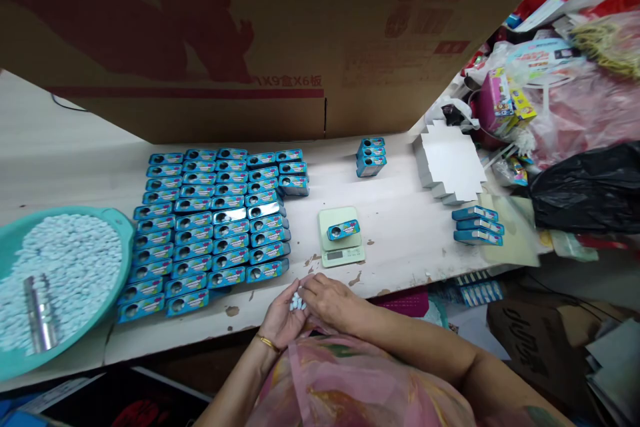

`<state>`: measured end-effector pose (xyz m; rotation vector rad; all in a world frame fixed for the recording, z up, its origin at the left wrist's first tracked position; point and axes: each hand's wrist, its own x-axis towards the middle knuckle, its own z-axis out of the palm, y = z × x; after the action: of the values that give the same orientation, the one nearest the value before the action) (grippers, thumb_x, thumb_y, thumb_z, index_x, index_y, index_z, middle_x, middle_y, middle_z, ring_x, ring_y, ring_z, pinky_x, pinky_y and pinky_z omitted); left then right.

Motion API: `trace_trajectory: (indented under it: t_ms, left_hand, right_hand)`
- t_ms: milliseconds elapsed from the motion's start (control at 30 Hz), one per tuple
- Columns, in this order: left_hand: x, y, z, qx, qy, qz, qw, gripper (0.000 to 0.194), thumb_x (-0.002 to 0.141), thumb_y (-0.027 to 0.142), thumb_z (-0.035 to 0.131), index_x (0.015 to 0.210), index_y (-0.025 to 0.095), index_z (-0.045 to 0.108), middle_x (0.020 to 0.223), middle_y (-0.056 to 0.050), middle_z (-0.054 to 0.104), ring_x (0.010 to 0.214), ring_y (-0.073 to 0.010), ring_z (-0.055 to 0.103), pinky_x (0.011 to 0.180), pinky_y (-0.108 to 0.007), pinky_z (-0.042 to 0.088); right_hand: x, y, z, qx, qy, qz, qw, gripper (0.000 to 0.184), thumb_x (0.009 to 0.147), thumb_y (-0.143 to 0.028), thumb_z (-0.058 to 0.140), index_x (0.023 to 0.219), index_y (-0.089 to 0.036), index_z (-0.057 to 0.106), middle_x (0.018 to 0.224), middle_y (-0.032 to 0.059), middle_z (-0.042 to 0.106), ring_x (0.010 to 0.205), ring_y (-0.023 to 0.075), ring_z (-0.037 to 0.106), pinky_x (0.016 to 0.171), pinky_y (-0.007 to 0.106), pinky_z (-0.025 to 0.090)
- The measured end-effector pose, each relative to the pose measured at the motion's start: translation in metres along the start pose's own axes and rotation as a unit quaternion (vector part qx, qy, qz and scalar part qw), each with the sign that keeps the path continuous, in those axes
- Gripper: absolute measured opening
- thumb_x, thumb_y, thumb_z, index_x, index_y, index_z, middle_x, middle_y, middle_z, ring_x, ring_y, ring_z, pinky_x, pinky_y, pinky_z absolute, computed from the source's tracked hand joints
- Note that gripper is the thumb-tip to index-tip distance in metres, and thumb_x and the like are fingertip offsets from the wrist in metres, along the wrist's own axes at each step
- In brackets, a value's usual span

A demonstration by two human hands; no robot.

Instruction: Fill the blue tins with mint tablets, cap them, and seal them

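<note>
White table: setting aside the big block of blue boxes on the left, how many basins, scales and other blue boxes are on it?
Basin: 1
Scale: 1
Blue boxes: 7 (1 on the scale, 3 grouped beyond it, 3 grouped at the right)
Total: 9

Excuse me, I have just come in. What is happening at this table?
A person's cupped left hand holds some small pale pieces, with the right hand close against it. One blue box lies on the scale. To the left are rows of similar boxes, then a basin with more pieces.
</note>
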<state>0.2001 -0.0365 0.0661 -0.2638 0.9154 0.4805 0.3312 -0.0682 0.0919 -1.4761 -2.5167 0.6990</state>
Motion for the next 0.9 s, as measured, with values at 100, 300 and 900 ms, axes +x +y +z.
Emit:
trace_trajectory:
  t_ms: [100, 300, 900]
  left_hand:
    - [-0.001, 0.002, 0.005, 0.003, -0.001, -0.010, 1.000, 0.018, 0.078, 0.015, 0.042, 0.086, 0.008, 0.056, 0.063, -0.003, 0.059, 0.053, -0.0075, 0.055, 0.052, -0.017, 0.046]
    - [-0.001, 0.002, 0.011, 0.032, 0.015, 0.000, 0.999, 0.015, 0.076, 0.011, 0.043, 0.080, 0.008, 0.056, 0.058, -0.003, 0.059, 0.051, -0.0095, 0.056, 0.053, -0.020, 0.047]
    - [0.015, 0.016, 0.039, 0.056, 0.016, 0.069, 0.996, 0.019, 0.072, 0.012, 0.049, 0.088, 0.004, 0.057, 0.097, -0.018, 0.060, 0.096, -0.0233, 0.054, 0.077, -0.029, 0.049]
  right_hand:
    - [0.001, 0.004, 0.004, 0.002, -0.006, -0.031, 1.000, 0.018, 0.080, -0.020, 0.044, 0.097, -0.014, 0.049, 0.093, 0.0067, 0.049, 0.092, 0.0173, 0.040, 0.072, 0.026, 0.040]
    - [0.003, 0.014, 0.016, 0.030, 0.023, -0.022, 0.999, 0.011, 0.080, -0.022, 0.045, 0.083, -0.016, 0.053, 0.085, 0.0050, 0.052, 0.081, 0.0149, 0.044, 0.070, 0.026, 0.040]
    - [0.016, 0.102, -0.022, 0.084, 0.228, 0.155, 0.957, 0.013, 0.074, -0.015, 0.053, 0.085, -0.017, 0.061, 0.080, 0.0048, 0.058, 0.078, 0.0152, 0.051, 0.072, 0.028, 0.043]
